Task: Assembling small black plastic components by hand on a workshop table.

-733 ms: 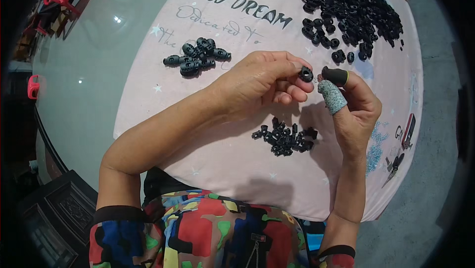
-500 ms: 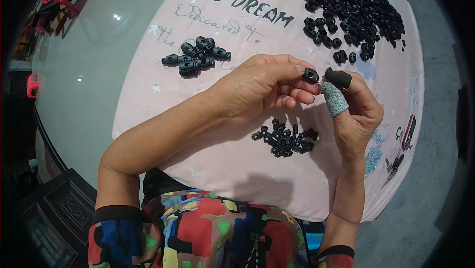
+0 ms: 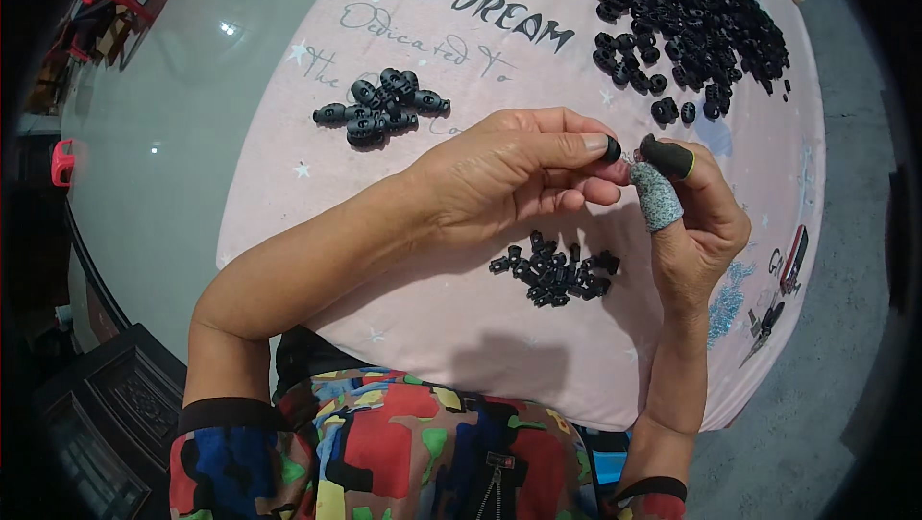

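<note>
My left hand [image 3: 519,155] pinches a small black cord-lock body [image 3: 612,148] between thumb and index finger. Close by on its right, my right hand [image 3: 701,203] has its thumb and index finger brought together. A tiny, thin, pale thing may show at those tips, but it is too small to name. A speckled grey finger cot [image 3: 657,201] covers the right thumb, and a black one with a yellow rim [image 3: 669,156] covers the index finger. On the table below both hands lies a pile of small black cord-lock plungers [image 3: 555,272].
Several longer black cord locks [image 3: 379,121] are heaped at left on the pink printed tablecloth [image 3: 317,203]. A large pile of black cord-lock bodies [image 3: 682,21] spreads at far right. Tiny bluish bits [image 3: 727,309], a red-handled tool [image 3: 793,259] and snips [image 3: 765,323] lie along the right edge.
The cord-lock body in my left fingers has turned, so its round hole no longer faces up. Both hands have shifted slightly right.
</note>
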A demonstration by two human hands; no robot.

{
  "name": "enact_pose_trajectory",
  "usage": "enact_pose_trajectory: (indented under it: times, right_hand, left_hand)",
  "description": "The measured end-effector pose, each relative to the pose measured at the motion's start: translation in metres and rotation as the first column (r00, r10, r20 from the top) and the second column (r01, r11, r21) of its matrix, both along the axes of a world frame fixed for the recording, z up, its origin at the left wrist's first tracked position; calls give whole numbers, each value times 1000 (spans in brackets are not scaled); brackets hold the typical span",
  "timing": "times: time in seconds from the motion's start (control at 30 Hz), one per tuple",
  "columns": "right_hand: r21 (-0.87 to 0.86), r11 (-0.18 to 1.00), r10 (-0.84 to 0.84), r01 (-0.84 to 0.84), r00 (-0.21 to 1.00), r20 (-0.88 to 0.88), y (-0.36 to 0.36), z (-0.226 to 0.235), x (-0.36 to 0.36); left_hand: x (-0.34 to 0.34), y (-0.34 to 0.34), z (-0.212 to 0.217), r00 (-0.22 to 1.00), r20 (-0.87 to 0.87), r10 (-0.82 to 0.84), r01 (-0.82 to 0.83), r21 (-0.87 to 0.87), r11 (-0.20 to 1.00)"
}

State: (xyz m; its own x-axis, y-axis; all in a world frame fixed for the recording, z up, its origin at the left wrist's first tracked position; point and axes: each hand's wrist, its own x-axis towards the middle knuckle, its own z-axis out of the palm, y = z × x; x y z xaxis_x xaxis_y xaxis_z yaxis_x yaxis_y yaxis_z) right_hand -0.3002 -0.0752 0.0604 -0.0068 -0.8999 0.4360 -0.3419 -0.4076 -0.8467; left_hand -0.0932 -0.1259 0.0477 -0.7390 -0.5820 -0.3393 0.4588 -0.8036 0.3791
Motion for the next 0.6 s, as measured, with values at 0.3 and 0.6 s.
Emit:
enact_pose_trajectory:
  times: [0.3, 0.6]
  right_hand:
    - [-63, 998, -20, 12, 992, -126, 1, 0, 1]
    - [-180, 983, -23, -44, 934, -357, -1, 6, 2]
  left_hand:
    - [2, 0, -16, 978, -199, -58, 52, -37, 998]
    - [1, 0, -12, 988, -152, -33, 39, 34, 999]
